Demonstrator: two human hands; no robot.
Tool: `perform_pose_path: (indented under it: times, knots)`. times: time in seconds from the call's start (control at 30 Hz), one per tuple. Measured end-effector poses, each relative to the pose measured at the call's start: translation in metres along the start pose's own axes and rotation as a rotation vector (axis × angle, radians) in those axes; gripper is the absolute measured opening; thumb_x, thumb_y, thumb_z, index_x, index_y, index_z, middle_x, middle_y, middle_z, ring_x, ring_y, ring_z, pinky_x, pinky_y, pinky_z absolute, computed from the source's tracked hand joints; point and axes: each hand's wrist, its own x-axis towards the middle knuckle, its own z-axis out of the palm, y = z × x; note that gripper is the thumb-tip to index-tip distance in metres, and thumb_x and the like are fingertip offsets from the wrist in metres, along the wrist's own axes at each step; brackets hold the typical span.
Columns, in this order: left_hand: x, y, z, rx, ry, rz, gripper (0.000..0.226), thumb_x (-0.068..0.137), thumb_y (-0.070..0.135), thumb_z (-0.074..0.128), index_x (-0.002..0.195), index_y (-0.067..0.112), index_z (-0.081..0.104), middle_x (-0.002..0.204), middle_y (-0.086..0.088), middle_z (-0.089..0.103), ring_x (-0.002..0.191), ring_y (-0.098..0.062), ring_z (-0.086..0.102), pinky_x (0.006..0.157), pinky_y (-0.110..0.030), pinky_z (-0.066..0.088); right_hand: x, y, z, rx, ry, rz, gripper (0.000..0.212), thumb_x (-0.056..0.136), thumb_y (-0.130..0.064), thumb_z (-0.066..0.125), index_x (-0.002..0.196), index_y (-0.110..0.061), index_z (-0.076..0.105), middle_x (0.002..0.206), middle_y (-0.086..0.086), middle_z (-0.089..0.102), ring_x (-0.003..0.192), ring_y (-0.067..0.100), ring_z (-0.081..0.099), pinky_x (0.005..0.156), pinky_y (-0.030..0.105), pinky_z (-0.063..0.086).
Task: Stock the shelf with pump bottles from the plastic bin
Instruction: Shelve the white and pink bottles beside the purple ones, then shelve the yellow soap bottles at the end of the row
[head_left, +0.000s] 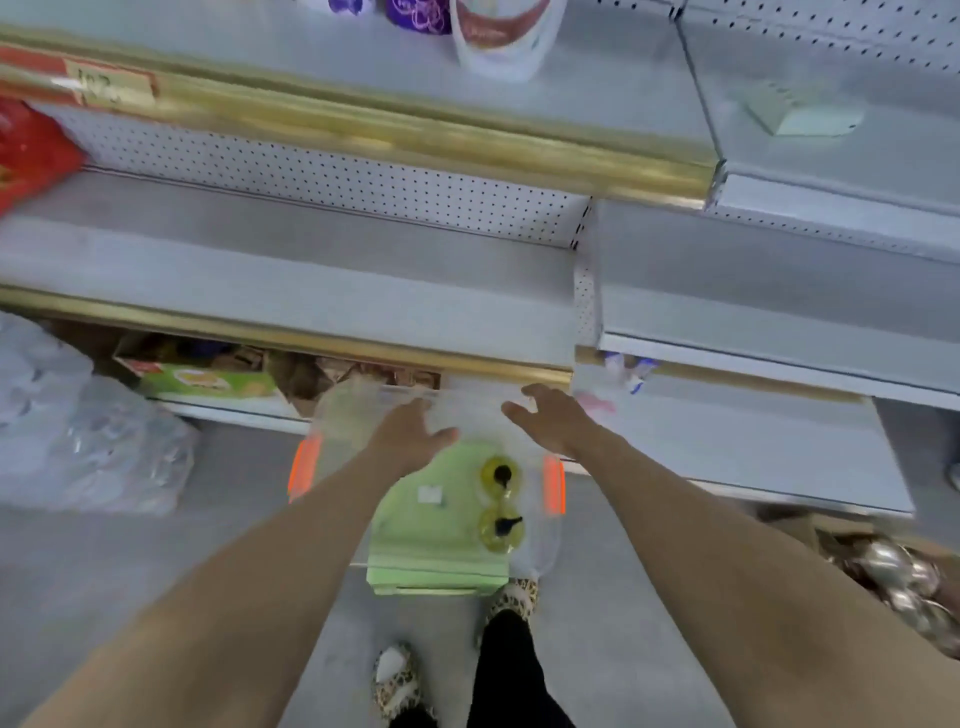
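Observation:
A clear plastic bin (343, 415) with orange side latches stands on the floor against the lowest shelf. Inside it, two yellow pump bottles (500, 501) with black pumps stand next to a pale green box (421, 525). My left hand (410, 431) hovers over the bin's far left part, fingers spread, holding nothing. Above the bin's far right corner is my right hand (548, 415), also spread and holding nothing. The grey shelf (291, 280) above the bin has a gold front strip.
A red bag (26, 150) lies at the shelf's left end. Clear plastic bags (88, 431) sit on the floor to the left. A green carton (208, 382) is under the shelf. Shiny items (904, 582) fill a box at right. My slippered feet (457, 644) stand behind the bin.

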Motion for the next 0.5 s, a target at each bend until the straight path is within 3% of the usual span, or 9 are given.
perform_pose_path:
  times: [0.13,0.33,0.5]
  knots:
    - [0.014,-0.033,0.058,-0.069,-0.178,-0.098,0.072,0.092,0.049,0.061,0.151,0.017,0.034,0.155,-0.006,0.037,0.136,-0.026,0.043,0.102,-0.031,0.035,0.038,0.026,0.045,0.056,-0.182,0.115,0.068,0.099,-0.059,0.042,0.154,-0.019,0.033,0.156,0.008,0.039,0.141,0.027,0.04,0.11,0.032,0.033]
    - [0.033,-0.068,0.119,-0.107,-0.347,-0.206,0.07,0.09,0.051,0.062,0.149,0.025,0.037,0.153,-0.005,0.04,0.136,-0.023,0.044,0.108,-0.032,0.035,0.094,0.04,0.091,-0.033,-0.372,0.129,0.064,0.098,-0.057,0.046,0.152,-0.024,0.035,0.155,0.007,0.039,0.134,0.029,0.046,0.098,0.03,0.039]
    - [0.05,-0.083,0.148,-0.204,-0.462,-0.293,0.07,0.087,0.056,0.064,0.147,0.034,0.038,0.151,-0.001,0.043,0.126,-0.02,0.052,0.098,-0.026,0.038,0.131,0.036,0.108,-0.274,-0.368,0.131,0.055,0.101,-0.053,0.035,0.151,-0.03,0.037,0.152,0.01,0.03,0.137,0.034,0.034,0.112,0.042,0.034]
